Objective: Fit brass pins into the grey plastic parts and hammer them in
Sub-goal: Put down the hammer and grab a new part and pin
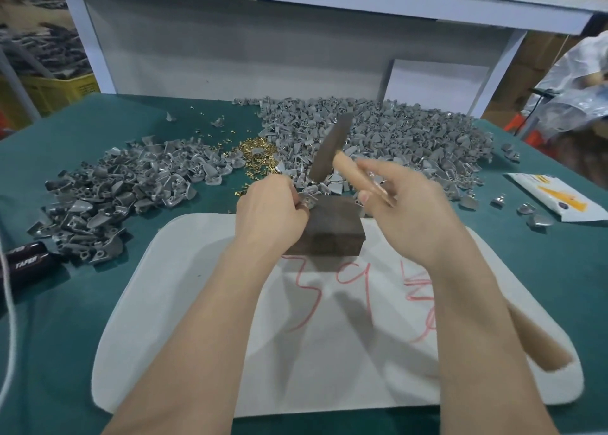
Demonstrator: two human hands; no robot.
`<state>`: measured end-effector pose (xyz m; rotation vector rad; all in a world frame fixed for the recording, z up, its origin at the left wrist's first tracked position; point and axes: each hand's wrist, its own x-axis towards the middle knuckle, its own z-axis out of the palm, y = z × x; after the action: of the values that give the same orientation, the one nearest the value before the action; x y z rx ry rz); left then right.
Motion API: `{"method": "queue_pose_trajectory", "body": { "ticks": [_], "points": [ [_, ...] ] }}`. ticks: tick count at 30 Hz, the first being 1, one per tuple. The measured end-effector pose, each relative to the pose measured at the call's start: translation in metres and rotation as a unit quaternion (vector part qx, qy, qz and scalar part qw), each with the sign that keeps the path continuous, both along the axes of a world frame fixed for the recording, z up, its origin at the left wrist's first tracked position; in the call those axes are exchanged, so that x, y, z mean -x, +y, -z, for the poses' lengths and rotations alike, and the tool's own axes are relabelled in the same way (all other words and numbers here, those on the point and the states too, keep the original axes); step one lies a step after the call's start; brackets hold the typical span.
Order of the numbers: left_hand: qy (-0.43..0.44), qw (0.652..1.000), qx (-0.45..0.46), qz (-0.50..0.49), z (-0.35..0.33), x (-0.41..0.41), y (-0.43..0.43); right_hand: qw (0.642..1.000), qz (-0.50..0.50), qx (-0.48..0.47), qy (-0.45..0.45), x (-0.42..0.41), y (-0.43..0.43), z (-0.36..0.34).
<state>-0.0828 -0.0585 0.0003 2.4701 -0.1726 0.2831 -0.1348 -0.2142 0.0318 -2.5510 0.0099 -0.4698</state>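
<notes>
Bright, even light from above casts soft shadows onto the white rounded mat [184, 303]. My right hand [408, 210] and the wooden-handled dark-headed hammer [330, 151] are motion-blurred; the frame's edges bow.

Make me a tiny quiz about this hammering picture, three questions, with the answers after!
1. True or false: the right hand holds the hammer.
2. The left hand holds a grey part on: A the dark block; B a plate; C a chair.
3. Fill the gap: the brass pins lie on a ____ cloth.
Key: 1 true; 2 A; 3 green.
</notes>
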Motion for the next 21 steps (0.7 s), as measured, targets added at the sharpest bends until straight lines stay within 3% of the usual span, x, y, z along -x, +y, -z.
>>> {"method": "queue_pose_trajectory", "body": {
  "ticks": [3,6,10,15,18,21],
  "points": [
    [0.011,1.000,0.008,0.000,0.001,-0.001,0.002,0.998,0.042,-0.054,-0.001,-0.011,-0.001,0.004],
    [0.031,0.997,0.072,-0.005,-0.001,-0.005,0.010,0.994,0.047,-0.064,0.070,-0.019,0.001,0.012],
    [0.044,0.979,0.199,0.015,-0.006,-0.011,0.016,0.990,-0.003,-0.056,0.131,-0.023,0.000,0.015],
    [0.034,0.974,0.221,0.043,-0.006,-0.010,0.017,0.981,-0.066,-0.018,0.183,-0.017,-0.006,0.009],
    [0.033,0.976,0.212,0.047,-0.005,-0.010,0.017,0.989,-0.049,0.036,0.137,-0.022,-0.008,0.012],
    [0.017,0.980,0.186,0.063,-0.005,-0.009,0.013,1.000,-0.018,-0.013,0.005,-0.030,0.005,0.011]
  ]
}}
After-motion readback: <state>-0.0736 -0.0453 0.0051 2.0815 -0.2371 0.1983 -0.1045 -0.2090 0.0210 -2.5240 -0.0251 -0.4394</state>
